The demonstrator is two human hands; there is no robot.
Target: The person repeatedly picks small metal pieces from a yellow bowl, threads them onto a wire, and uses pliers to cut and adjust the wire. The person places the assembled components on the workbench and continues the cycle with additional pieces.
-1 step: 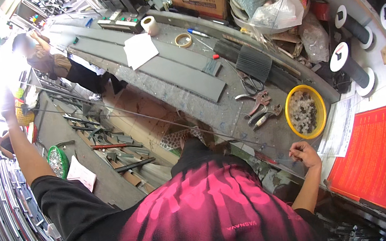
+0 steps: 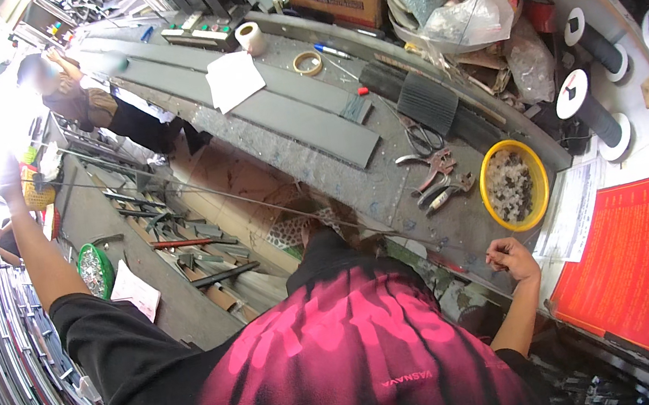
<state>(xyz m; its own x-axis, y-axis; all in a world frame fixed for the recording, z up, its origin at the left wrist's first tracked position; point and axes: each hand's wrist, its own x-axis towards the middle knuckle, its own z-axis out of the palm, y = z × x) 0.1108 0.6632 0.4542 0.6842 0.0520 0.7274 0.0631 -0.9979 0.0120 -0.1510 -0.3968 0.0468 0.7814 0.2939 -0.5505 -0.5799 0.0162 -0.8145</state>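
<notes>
My left arm stretches far out to the left, and my left hand (image 2: 10, 180) is washed out by bright glare, so its fingers do not show clearly. A long thin strand (image 2: 246, 201) runs slantwise from near that hand across the gap between two benches toward my right side. At the right bench's near edge, my right hand (image 2: 512, 258) is closed, thumb and fingers pinched where the strand's thin end seems to reach. Just beyond it stands a yellow basin (image 2: 544, 188) with clear and dark small pieces inside. Pliers (image 2: 448, 193) and scissors (image 2: 422, 139) lie farther along the bench.
Grey flat strips (image 2: 306, 127), white paper (image 2: 236, 81) and a tape roll (image 2: 308, 64) lie on the right bench. Dark offcuts (image 2: 183, 250) and a green basket (image 2: 96, 270) are on the left. Wire spools (image 2: 593, 114) stand far right. A co-worker (image 2: 94, 106) stands at the far left.
</notes>
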